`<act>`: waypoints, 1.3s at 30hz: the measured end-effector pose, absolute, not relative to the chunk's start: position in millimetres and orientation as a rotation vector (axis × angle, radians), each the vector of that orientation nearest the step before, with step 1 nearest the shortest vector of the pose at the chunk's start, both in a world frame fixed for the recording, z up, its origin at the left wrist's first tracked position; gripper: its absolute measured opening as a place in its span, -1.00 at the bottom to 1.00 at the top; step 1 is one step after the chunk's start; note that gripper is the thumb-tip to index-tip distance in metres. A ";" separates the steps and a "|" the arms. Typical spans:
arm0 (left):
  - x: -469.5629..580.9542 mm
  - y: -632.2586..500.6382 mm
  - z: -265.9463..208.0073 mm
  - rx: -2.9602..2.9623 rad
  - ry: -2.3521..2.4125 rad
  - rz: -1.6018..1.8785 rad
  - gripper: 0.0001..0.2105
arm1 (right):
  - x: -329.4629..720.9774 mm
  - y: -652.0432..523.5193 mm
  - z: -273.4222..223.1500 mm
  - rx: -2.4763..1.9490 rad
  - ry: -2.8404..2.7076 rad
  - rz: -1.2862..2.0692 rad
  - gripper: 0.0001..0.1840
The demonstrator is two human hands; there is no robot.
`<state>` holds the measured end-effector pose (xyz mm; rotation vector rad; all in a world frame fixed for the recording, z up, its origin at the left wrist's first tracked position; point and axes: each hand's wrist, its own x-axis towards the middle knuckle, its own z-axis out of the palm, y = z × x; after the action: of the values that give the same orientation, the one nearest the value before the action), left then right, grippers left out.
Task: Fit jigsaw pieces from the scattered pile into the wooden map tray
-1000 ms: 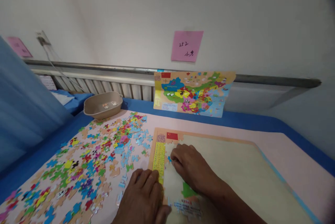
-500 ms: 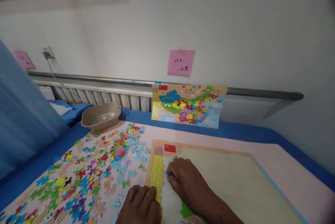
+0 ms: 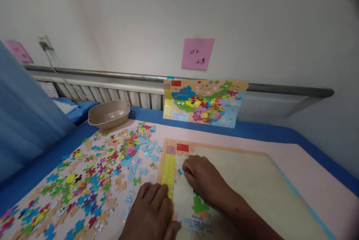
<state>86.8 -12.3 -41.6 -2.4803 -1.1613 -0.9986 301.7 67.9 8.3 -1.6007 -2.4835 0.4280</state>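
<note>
My left hand [image 3: 153,210] lies over the left border of the puzzle board [image 3: 238,172], palm down with fingers stretched out, at the yellow strip [image 3: 168,172]. My right hand [image 3: 200,176] rests above the board's upper left part with its fingers curled in; whatever they hold, if anything, is hidden. Just left of its fingertips a small blue puzzle piece [image 3: 180,172] lies on the board. Below the right wrist sits a joined green patch [image 3: 199,204], with blue-lettered pieces [image 3: 198,223] under it. A red flag piece [image 3: 183,147] is set in the top border.
Many loose puzzle pieces [image 3: 92,180] cover the left of the pink sheet [image 3: 288,157]. A beige basin [image 3: 109,116] with a few pieces stands behind them. A colourful map picture [image 3: 206,101] leans at the wall rail [image 3: 291,89]. A blue curtain [image 3: 25,120] hangs at left.
The blue puzzle piece, earlier at my right fingertips, now lies on the board apart from them. My right hand has shifted slightly right of it. The camera view has tilted down a little.
</note>
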 end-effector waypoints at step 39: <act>83.4 -1.2 -60.7 -2.392 -1.023 -1.040 -0.59 | 296.2 65.3 6.1 -1.589 -2.468 0.480 -0.86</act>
<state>83.4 -1.2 -60.7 -2.3916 -1.0228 -1.0399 296.2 65.3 6.1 -1.5889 -2.4682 0.4796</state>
